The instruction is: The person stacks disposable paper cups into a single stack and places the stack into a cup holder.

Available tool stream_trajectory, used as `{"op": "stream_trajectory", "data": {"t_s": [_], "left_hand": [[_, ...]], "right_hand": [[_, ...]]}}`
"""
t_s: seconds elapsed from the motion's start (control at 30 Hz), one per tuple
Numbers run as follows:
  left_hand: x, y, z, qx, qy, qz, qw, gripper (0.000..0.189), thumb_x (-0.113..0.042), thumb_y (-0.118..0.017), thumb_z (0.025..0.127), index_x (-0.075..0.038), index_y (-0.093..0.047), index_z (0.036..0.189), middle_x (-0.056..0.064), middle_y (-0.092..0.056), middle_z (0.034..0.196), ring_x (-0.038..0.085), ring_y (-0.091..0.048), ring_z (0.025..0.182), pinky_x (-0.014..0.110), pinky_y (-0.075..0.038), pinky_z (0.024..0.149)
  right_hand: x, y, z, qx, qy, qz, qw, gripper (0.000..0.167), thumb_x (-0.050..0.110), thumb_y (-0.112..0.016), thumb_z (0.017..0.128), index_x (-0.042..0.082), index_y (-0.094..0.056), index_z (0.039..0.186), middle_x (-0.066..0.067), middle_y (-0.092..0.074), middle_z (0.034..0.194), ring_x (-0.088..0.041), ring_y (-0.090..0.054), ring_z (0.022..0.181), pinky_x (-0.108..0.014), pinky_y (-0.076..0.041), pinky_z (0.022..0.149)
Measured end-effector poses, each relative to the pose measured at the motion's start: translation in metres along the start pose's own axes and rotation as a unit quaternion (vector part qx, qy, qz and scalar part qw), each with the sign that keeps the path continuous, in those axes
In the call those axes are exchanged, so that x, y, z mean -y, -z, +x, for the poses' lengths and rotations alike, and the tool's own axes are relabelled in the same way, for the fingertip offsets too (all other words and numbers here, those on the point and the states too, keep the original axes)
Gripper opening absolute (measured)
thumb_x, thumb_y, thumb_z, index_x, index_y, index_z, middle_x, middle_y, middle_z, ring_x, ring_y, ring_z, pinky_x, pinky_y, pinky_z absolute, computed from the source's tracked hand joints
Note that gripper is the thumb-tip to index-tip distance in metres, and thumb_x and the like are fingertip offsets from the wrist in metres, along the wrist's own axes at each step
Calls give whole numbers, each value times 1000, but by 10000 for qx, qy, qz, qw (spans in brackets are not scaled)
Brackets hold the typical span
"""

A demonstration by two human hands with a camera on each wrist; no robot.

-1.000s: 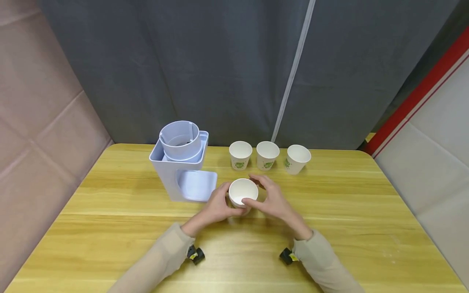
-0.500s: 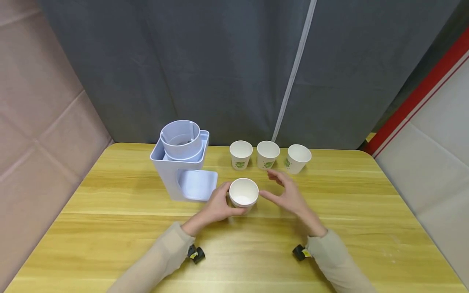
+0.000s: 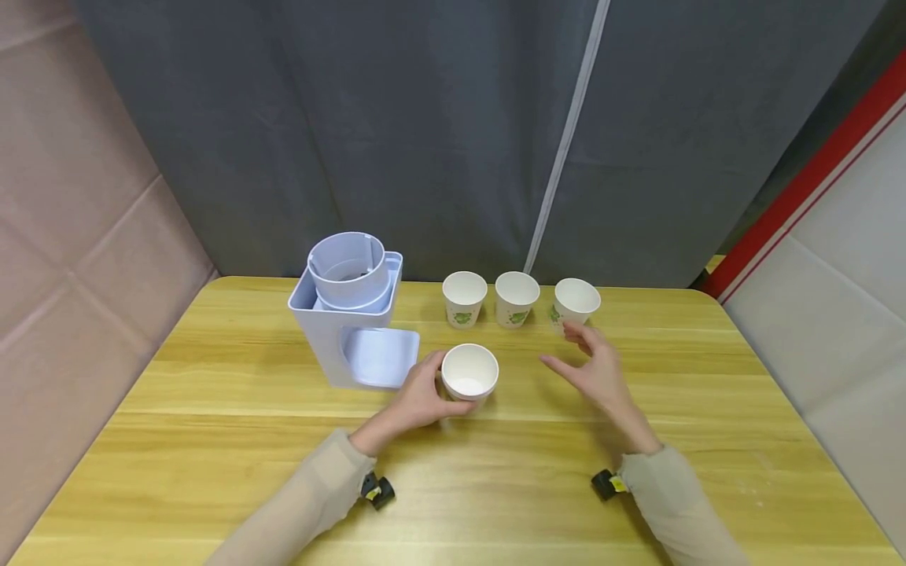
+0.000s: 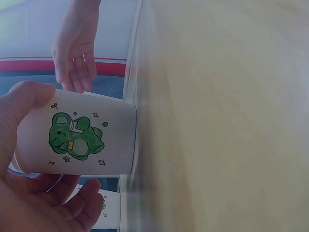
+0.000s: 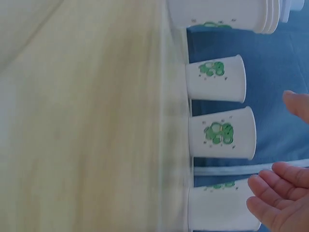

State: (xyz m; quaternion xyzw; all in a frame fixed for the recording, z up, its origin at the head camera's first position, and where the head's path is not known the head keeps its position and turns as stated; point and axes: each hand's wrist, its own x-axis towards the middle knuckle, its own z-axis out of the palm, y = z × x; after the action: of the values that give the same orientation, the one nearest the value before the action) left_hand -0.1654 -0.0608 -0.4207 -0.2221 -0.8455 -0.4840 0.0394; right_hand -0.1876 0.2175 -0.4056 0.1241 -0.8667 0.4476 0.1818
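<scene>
In the head view my left hand [image 3: 422, 393] grips a small stack of white paper cups [image 3: 470, 371], thumb at the near side and fingers around the far side. Several nested rims show on the stack [image 5: 222, 14] in the right wrist view. A green cartoon bear decorates the outer cup's wall [image 4: 82, 133], and its base is at the tabletop. My right hand [image 3: 600, 369] holds nothing; its thumb and fingers are spread apart. Its fingertips overlap the rightmost of three separate paper cups [image 3: 576, 295] in the head view.
Two more upright paper cups, a left one [image 3: 464, 297] and a middle one [image 3: 517, 297], share the back row. A pale lavender plastic device [image 3: 322, 342] with a round open top and a tray [image 3: 382, 358] stands left. A grey curtain [image 3: 425, 141] hangs behind the table.
My right hand has left the stack's rim and moved right, toward the rightmost cup. My left hand keeps its grip on the stack in the same place.
</scene>
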Motion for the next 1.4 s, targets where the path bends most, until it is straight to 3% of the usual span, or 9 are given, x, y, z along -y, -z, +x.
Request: {"op": "stream_trajectory", "data": {"t_s": [0.37,0.83,1.4], "left_hand": [[0,0,0,-23,9,21,10000,70,-18,-86,59,3,-55,118,12,-61,106,27,-58,99,40,-46,89],[1,0,0,-14,39,-9,10000,70,-17,-86,59,3,-55,118,12,-61,107,27,-58,100,41,-45,90],[1,1,0,-19,-22,-34,10000,70,-17,-86,60,3,-55,119,13,-61,108,27,-59,100,40,-46,89]], "right_hand": [[-14,17,1,-620,-476,-220,9967,56,4,-81,68,-13,-56,115,-28,-57,110,-40,-56,98,-52,-44,87],[-27,31,17,-828,-723,-629,9919,64,9,-80,71,-13,-50,123,-29,-54,116,-41,-53,103,-53,-43,88],[-38,22,49,-494,-768,-786,9927,71,23,-79,73,-11,-46,126,-29,-48,122,-43,-48,111,-54,-39,92]]}}
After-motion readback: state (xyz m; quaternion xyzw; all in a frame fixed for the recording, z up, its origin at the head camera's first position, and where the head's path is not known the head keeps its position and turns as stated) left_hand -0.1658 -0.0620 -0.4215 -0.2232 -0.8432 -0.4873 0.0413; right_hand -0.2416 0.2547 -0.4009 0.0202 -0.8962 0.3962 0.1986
